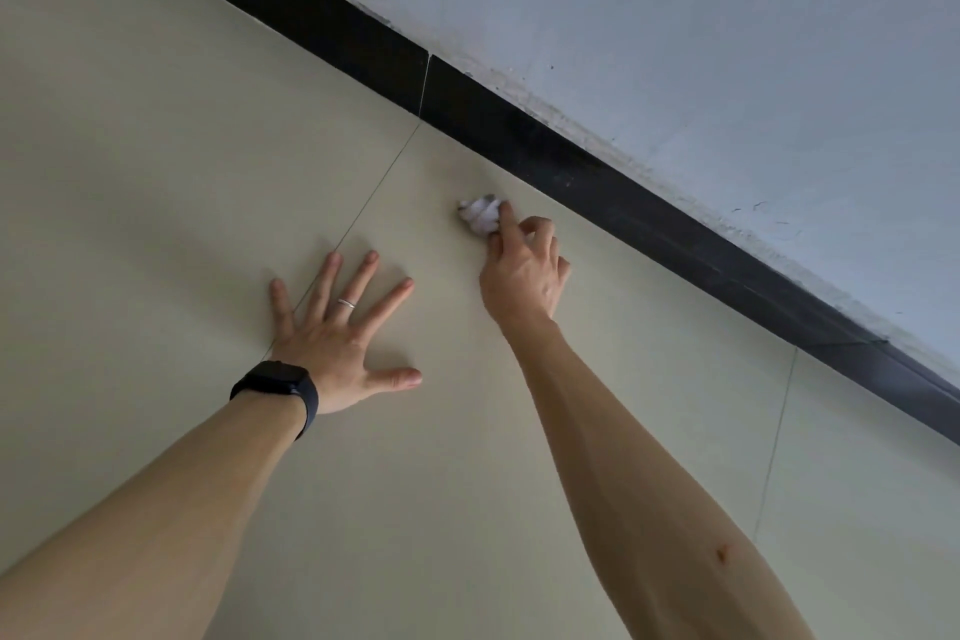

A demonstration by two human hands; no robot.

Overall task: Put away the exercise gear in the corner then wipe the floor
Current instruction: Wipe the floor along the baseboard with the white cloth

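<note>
Pressing crumpled tissue (480, 216) onto floor (156, 146), right hand (522, 276); left hand (332, 343) flat.

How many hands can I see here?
2. The left hand lies flat on the floor, fingers spread; the right hand, nearer the black baseboard, pinches a crumpled white wad against the floor. None seem hidden.

Landmark: black watch (280, 387), strapped round the wrist of the left hand (332, 343). Rounded rectangular case, dark blank face, matte black strap about as wide as the case. Fingerward of the watch: thin plain silver ring (346, 303) on the ring finger. Elbowward of the watch: left forearm (156, 509), bare. Across from the watch: right hand (519, 276), bare, and bare right forearm (623, 457). A small oval mark (721, 555) sits on that forearm, nearer the elbow than watch level. Visible nails cut short.
</note>
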